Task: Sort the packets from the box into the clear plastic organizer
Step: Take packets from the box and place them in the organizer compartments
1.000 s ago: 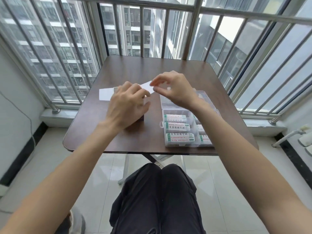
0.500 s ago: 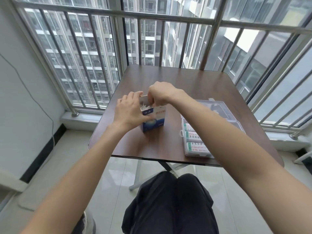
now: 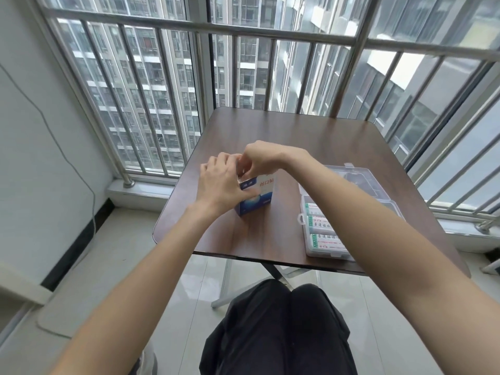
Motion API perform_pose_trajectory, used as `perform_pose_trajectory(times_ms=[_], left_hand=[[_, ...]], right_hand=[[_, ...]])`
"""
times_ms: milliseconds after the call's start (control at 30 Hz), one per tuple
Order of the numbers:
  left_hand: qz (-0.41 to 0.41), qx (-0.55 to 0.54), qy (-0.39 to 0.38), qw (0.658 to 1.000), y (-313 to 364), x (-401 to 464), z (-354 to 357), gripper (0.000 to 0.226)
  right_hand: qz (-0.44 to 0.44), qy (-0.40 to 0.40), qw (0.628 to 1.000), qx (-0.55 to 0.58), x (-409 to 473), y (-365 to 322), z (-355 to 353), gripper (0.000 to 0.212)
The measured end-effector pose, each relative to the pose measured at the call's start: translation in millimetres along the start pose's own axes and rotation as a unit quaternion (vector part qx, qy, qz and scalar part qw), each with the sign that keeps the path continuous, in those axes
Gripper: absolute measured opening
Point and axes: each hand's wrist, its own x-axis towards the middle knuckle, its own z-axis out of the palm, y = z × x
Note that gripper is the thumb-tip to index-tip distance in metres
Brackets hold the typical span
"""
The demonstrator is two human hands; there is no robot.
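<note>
Nearest us, our knees sit under the front edge of the counter (image 3: 270, 239), and both forearms reach out over it. To the right, partly hidden by our right arm, lies the clear plastic organizer (image 3: 319, 250) with its lid (image 3: 359, 177) folded back; several white, green-edged packets (image 3: 324, 239) already lie in its near compartments. Further in, left of the organizer and well apart from it, the blue and white box (image 3: 259, 193) stands upright. Our left hand (image 3: 221, 185) wraps its fingers round the box's left side and steadies it. Our right hand (image 3: 259, 158) hovers over the open top with its grip narrowed to a pinch, fingertips dipped inside; whether a packet is already between them, we cannot tell. We judge the step to be drawing the next packet out. To do it well, we should keep the left hand firm and low so the box does not tip, pull straight upward rather than sideways, and take one packet at a time. Beyond the counter stand the window bars (image 3: 270, 77).
</note>
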Motion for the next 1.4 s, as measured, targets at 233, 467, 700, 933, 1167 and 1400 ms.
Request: perform_pose_trajectory(times_ms=[233,467,700,933,1167,1400], left_hand=[[-0.009,-0.009,-0.034,0.999,-2.0,-0.3,-5.9,0.076],[-0.041,-0.108,-0.109,0.987,-2.8,-0.6,-18.7,0.092],[-0.051,-0.23,-0.088,0.968,-5.2,-10.0,-34.4,0.105],[-0.055,-0.218,-0.058,0.973,-4.4,-8.8,-32.5,0.092],[-0.095,-0.248,-0.078,0.961,-8.6,-6.4,-28.6,0.091],[-0.106,-0.259,-0.073,0.957,-11.4,-3.1,-27.0,0.09]], right_hand=[[-0.008,0.029,0.99,0.135,-7.1,2.2,-4.4,0.011],[0.004,0.012,0.99,0.138,-12.0,-0.5,-4.3,0.014],[0.016,0.093,0.986,0.137,-15.6,-1.6,-0.5,0.014],[-0.006,0.219,0.966,0.136,-33.6,0.8,1.1,0.011],[-0.02,0.275,0.955,0.112,-36.3,-0.2,1.3,0.01],[-0.008,0.328,0.927,0.179,-41.6,16.1,-3.9,0.015]])
